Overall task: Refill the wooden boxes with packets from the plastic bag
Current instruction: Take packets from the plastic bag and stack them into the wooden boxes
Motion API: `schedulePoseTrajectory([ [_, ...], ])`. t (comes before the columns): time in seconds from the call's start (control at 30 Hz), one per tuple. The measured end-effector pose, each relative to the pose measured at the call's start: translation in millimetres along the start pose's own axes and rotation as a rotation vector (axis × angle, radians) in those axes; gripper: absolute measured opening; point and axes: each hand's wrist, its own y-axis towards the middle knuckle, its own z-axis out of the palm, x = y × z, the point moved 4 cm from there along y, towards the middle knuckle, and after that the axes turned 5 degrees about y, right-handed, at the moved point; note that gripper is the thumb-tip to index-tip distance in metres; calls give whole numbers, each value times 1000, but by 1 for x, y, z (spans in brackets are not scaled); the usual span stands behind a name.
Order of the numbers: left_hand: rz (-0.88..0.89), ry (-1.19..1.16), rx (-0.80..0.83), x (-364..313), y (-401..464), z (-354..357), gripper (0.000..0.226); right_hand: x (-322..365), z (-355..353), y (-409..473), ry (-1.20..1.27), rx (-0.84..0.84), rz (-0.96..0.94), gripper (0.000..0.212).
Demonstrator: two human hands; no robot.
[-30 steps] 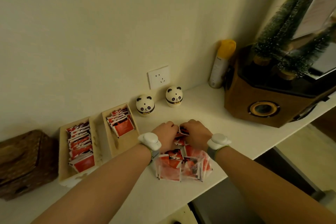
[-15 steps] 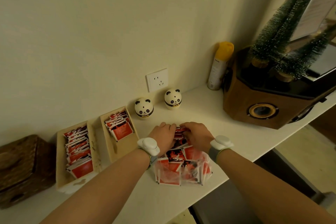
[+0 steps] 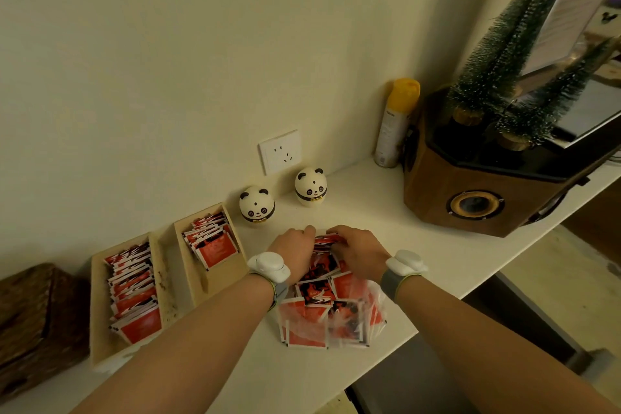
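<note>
Two hands gathered a stack of red-and-white packets (image 3: 324, 240) above the clear plastic bag (image 3: 336, 319) near the shelf's (image 3: 420, 245) front edge. Left hand (image 3: 295, 250) and right hand (image 3: 358, 250) each curled their fingers round the stack's ends. Both wooden boxes (image 3: 100, 296) (image 3: 191, 262) stood leftward, toward the wall, holding upright packets. Fingertips were hidden behind the knuckles, and packet print was unreadable.

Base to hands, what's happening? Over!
Left hand and right hand grip packets above the plastic bag. Nearer wooden box half empty. Path clear.
</note>
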Motion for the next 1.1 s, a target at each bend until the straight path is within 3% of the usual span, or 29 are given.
schedulePoseTrajectory([
  [0.13, -27, 17, -16, 5, -1, -11, 30, 3, -6, -4, 31, -6, 6, 33],
  [0.33, -71, -158, -115, 7, -11, -28, 34, 12, -10, -14, 62, -45, -33, 54],
  [0.63, -116, -473, -213, 9, -44, -56, 33, 45, -10, -32, 242, -184, -136, 33],
  [0.87, -241, -639, -338, 51, -101, -63, 52, 94, 26, -38, 356, -121, -224, 34],
  [1.0, -303, -639, -347, 79, -151, -58, 29, 130, 65, -45, 409, -4, -278, 36],
  [1.1, -402, -677, -381, 105, -203, -46, 27, 168, 107, -58, 423, 114, -372, 42],
])
